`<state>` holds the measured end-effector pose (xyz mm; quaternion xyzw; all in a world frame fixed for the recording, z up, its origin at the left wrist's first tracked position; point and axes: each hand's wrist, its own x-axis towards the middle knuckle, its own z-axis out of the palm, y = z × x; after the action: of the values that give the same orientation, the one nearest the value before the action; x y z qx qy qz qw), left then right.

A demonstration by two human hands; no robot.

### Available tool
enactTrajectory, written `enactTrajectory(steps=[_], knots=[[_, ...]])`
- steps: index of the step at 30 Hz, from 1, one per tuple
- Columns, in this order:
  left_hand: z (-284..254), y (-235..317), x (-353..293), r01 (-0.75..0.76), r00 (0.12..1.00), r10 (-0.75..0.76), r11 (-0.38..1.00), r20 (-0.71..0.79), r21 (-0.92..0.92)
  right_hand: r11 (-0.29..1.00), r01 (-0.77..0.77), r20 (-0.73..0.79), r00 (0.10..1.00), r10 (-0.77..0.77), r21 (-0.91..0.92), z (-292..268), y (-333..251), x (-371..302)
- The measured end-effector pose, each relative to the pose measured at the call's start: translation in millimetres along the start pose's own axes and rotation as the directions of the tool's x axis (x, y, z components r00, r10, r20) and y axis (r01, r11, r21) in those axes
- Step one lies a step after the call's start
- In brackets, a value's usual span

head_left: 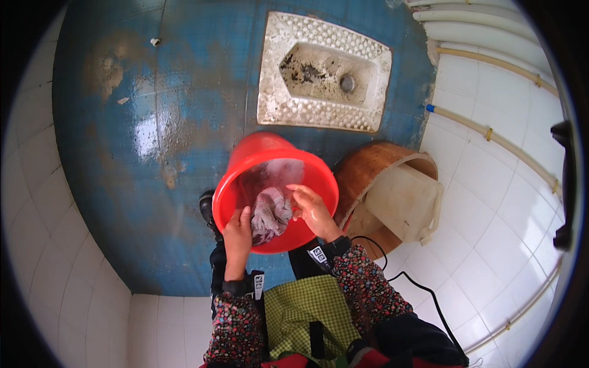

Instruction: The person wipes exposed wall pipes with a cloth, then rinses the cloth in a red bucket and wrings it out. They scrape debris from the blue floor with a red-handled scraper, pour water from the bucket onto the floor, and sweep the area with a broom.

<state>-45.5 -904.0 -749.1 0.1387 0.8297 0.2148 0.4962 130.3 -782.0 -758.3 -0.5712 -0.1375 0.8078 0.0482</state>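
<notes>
Head view: bunched cloth [270,214] lies between left grip [237,237] and right grip [313,212]

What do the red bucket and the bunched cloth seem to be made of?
Red bucket: probably plastic, smooth and slightly glossy, judging by its even colour and soft sheen. Bunched cloth: some soft, matte textile, since it crumples into folds; which fibre, I can't tell.

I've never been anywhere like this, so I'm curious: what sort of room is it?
Most likely a toilet or washroom: a squat toilet is set in the blue floor, and white tiles line the walls.
</notes>
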Motion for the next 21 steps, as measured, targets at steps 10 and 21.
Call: enactTrajectory(steps=[10,21], knots=[[-27,-3,5,0.555,0.824,0.019,-0.227,0.566,-0.800,0.246,0.595,0.394,0.735,-0.551,-0.765,10,93,108],[0,0,1,-0.084,0.987,0.145,0.818,0.062,-0.570,-0.020,0.271,0.262,0.908,-0.327,-0.962,-9,138,113]])
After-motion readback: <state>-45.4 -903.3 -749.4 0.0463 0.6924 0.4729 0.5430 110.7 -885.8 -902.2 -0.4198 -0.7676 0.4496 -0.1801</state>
